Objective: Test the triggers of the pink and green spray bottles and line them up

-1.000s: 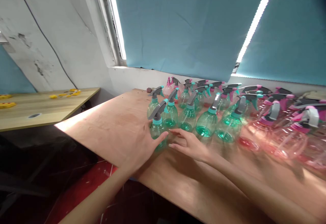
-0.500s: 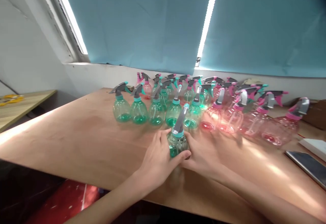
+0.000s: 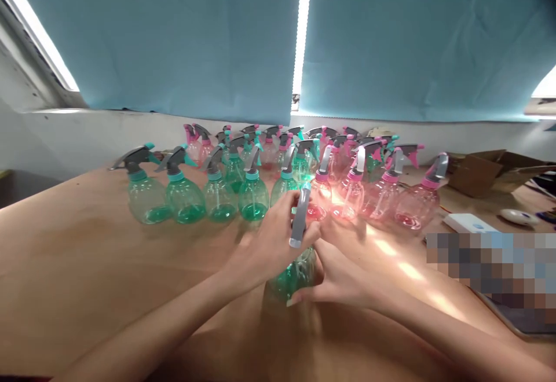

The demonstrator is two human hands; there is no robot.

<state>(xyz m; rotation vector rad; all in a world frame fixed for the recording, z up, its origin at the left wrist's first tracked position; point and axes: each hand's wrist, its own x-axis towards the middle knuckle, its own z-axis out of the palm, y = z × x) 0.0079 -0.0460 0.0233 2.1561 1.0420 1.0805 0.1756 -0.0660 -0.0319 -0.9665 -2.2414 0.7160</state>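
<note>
A green see-through spray bottle (image 3: 289, 278) stands in front of me, with its grey trigger head (image 3: 299, 220) on top. My left hand (image 3: 282, 228) is closed around that spray head at the neck. Lower down, my right hand (image 3: 336, 275) wraps the bottle's body from the right side, thumb across the front. Behind my hands runs a front row of bottles: green ones with teal collars, such as this green bottle (image 3: 186, 199), then pink ones with pink collars, such as this pink bottle (image 3: 417, 202). My left hand partly hides one green bottle.
More pink and green spray bottles crowd behind the front row, near the wall. On the right lie an open cardboard box (image 3: 490, 171), a white box (image 3: 471, 223), a white computer mouse (image 3: 519, 217) and a dark flat device (image 3: 512, 318), partly pixelated. Blue blinds (image 3: 195, 40) hang behind.
My left hand has moved up from the bottle's body to its spray head. My right hand stays on the body. The view has turned right, bringing the cardboard box and mouse into sight.
</note>
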